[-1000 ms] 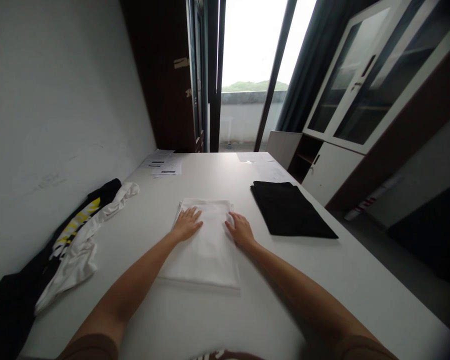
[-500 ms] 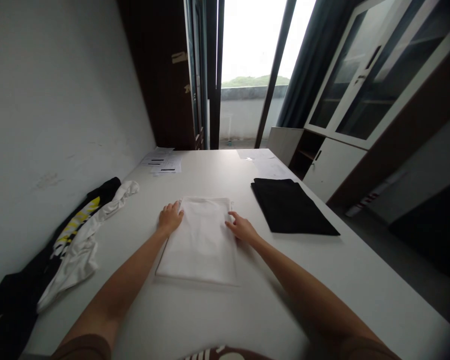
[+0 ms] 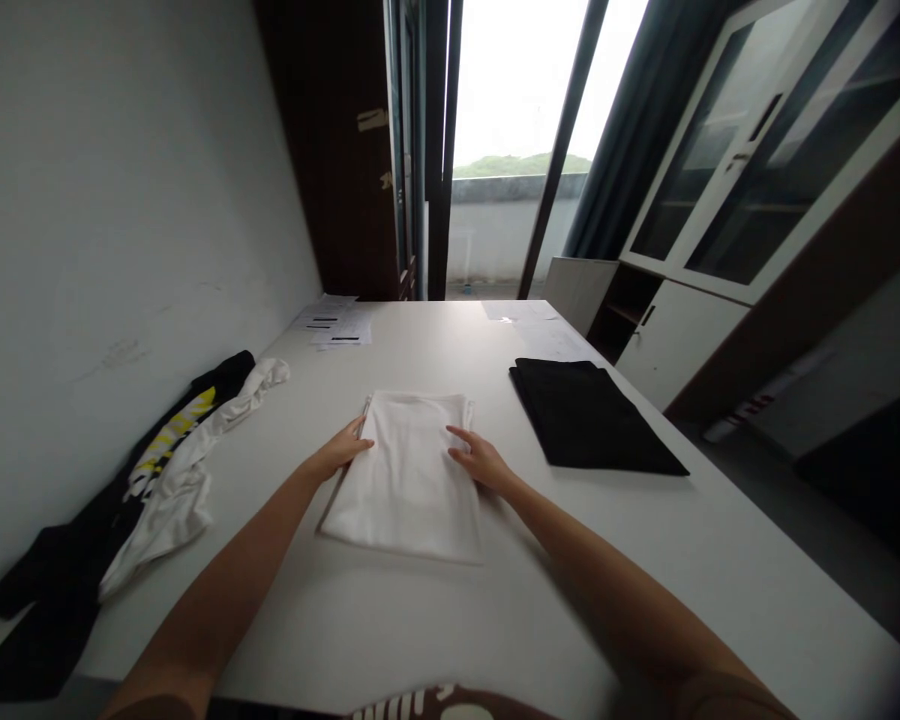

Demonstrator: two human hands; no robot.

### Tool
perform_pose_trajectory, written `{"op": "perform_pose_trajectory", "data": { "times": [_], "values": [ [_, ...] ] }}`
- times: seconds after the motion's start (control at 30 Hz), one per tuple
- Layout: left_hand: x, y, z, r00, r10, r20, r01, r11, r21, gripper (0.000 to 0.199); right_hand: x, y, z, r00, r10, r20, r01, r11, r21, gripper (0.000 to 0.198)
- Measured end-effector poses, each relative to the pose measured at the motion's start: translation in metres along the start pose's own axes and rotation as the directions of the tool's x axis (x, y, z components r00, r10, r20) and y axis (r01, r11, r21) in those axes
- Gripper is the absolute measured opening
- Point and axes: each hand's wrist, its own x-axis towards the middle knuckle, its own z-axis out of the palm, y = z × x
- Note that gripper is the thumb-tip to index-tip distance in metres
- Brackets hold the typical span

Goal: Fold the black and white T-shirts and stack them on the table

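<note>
Two hands at the sides of a folded white cloth (image 3: 412, 500)

In the head view, the white cloth lies near the middle of a white table (image 3: 420, 635), with soft creases across its top. The left hand (image 3: 339, 448) is at its left edge, thumb over the top and the other fingers partly hidden beyond the edge; the thumb is slightly parted from them, but whether they pinch the fabric I cannot tell. The right hand (image 3: 484, 462) is at the right edge, thumb and forefinger a little apart over the cloth. Its remaining fingers are hidden, so I cannot tell whether they have hold of the edge.

To the right, well apart from the white cloth, a folded black cloth (image 3: 596, 420) lies flat. Along the left side of the table, by the wall (image 3: 120, 200), a crumpled white garment (image 3: 169, 505) lies against a black garment (image 3: 82, 560) with a yellow and white print. Papers (image 3: 341, 325) lie at the far left corner, and pale sheets (image 3: 544, 338) at the far right.
</note>
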Motion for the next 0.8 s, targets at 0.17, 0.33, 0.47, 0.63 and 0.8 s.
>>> {"op": "perform_pose_trajectory", "data": {
  "times": [0.17,0.33,0.47,0.63,0.8],
  "values": [
    [0.004,-0.001,0.012,0.997,0.05,-0.059,-0.057,0.99,-0.132,0.109,0.002,0.0,0.0,1.0,0.02,0.008,-0.02,1.0,0.02,0.05],
    [0.01,0.002,0.021,0.99,0.076,-0.118,-0.097,0.978,-0.183,0.1,0.001,-0.001,0.002,0.998,0.049,-0.026,-0.048,0.998,0.028,0.049],
    [0.008,0.002,0.02,0.988,0.055,-0.141,-0.082,0.978,-0.192,0.104,0.0,-0.001,0.004,0.994,0.097,-0.048,-0.095,0.994,0.053,0.048],
    [0.005,-0.006,0.016,0.98,0.163,-0.115,-0.177,0.977,-0.123,0.096,0.004,0.004,0.006,0.995,0.076,-0.06,-0.072,0.995,0.067,0.046],
    [0.016,-0.017,0.008,0.955,0.253,-0.156,-0.204,0.939,0.277,0.055,0.016,0.008,0.006,0.989,0.06,-0.137,-0.058,0.998,0.019,0.041]
  ]
}}
